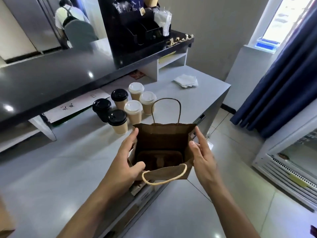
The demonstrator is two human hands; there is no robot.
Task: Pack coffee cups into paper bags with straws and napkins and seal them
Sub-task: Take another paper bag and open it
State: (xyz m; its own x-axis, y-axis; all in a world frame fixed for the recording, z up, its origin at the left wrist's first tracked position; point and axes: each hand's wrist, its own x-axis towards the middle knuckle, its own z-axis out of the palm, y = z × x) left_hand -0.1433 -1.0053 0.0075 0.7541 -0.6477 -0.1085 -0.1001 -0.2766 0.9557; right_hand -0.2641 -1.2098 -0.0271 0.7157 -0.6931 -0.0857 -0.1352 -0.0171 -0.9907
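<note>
Grey counter (51,169): kraft paper bag (163,133) spread open, left hand (127,158) gripping its side, right hand (202,155) relaxed alongside; six lidded cups (133,111), napkins (186,80) unpacked.

Cups (133,109): six; bag (164,134): one; hands: two.

Ahead of me a dark glossy counter (56,78) runs above the grey worktop (56,165). A black organiser (137,31) stands on its right end, with gold lettering (180,39) just beside it on the ledge. Under the ledge is a white shelf (171,60) holding yellowish sheets. A printed sheet (77,105) lies under the dark counter. Behind the counter another person (72,19) bends near a steel fridge (32,23). To my right hangs a blue curtain (283,83) beside a window (288,19), and a white display fridge (291,160) stands on the tiled floor (231,194).
</note>
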